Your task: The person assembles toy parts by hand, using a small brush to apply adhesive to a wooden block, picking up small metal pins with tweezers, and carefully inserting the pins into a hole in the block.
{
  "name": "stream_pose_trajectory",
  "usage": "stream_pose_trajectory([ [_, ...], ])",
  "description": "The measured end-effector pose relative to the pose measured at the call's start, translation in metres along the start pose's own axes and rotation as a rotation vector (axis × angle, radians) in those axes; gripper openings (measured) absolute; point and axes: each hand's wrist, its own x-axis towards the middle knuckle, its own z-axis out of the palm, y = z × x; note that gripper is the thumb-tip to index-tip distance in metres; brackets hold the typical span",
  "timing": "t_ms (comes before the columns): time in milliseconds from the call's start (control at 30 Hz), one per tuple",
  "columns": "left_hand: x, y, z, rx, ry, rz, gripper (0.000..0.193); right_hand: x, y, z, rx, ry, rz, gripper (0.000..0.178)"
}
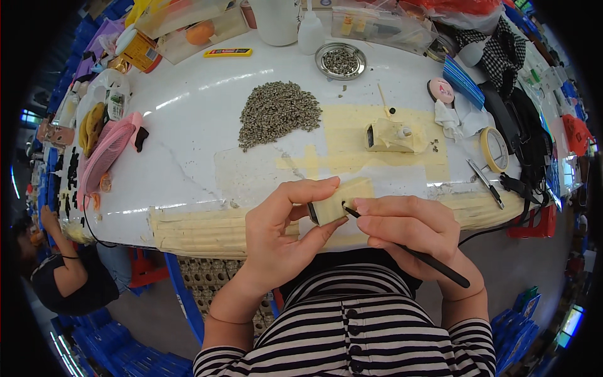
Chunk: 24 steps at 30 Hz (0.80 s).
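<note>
My left hand is closed round a small box-shaped block wrapped in cream masking tape, with one dark end showing. Thumb and fingers grip it from opposite sides above the table's near edge. In my right hand are slim black tweezers, pinched near the tip. That tip meets a small dark spot on the block's taped face. Beyond my hands lies a heap of tiny metal parts. A similar taped block with a pale knob on top rests on taped tabletop, a few loose parts beside it.
A round metal dish of small parts stands at the back near a white squeeze bottle. On the right lie a tape roll and a pen. A pink mesh pouch sits left. Another person is at far left.
</note>
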Motion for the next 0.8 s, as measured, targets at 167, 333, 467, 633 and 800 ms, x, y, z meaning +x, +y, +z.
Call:
stream_pose_trajectory([
  [167,-0.003,-0.007,0.002,0.041,-0.001,0.111,0.037,-0.002,0.0,0.003,-0.049,0.011,-0.045,0.018],
  [333,-0.003,-0.005,0.002,-0.044,-0.016,0.06,0.038,0.003,-0.001,-0.005,0.023,-0.017,0.009,0.017],
  [467,-0.003,-0.004,0.001,-0.071,-0.026,0.03,0.038,0.005,0.0,-0.006,0.006,-0.015,0.0,0.016],
  [633,-0.006,-0.005,0.0,-0.061,-0.031,0.097,0.038,0.004,-0.002,-0.008,-0.015,-0.055,-0.028,0.015],
  [800,-0.008,-0.006,0.001,-0.109,-0.051,0.079,0.038,0.001,-0.002,-0.008,-0.105,-0.092,-0.107,0.017],
])
